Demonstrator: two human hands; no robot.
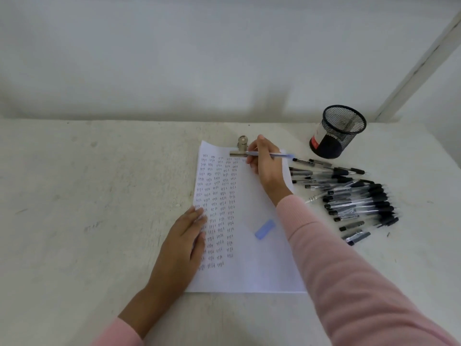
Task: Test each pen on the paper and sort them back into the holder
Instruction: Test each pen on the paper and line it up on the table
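A white sheet of paper [252, 221] lies on the table, its left half filled with columns of small ink marks. My right hand [265, 162] grips a blue pen [279, 155] near the paper's top edge, the pen lying almost level and pointing left. My left hand [185, 236] rests flat on the paper's left edge. A blue pen cap [265, 229] lies on the blank part of the sheet. Several black pens [354, 196] lie in a heap to the right of the paper. The black mesh holder [336, 131] stands at the back right and looks empty.
A metal bulldog clip [240, 147] clamps the paper's top edge, just left of my right hand. The white table [99, 196] runs back to a pale wall. A white post [419, 63] slants up at the far right behind the holder.
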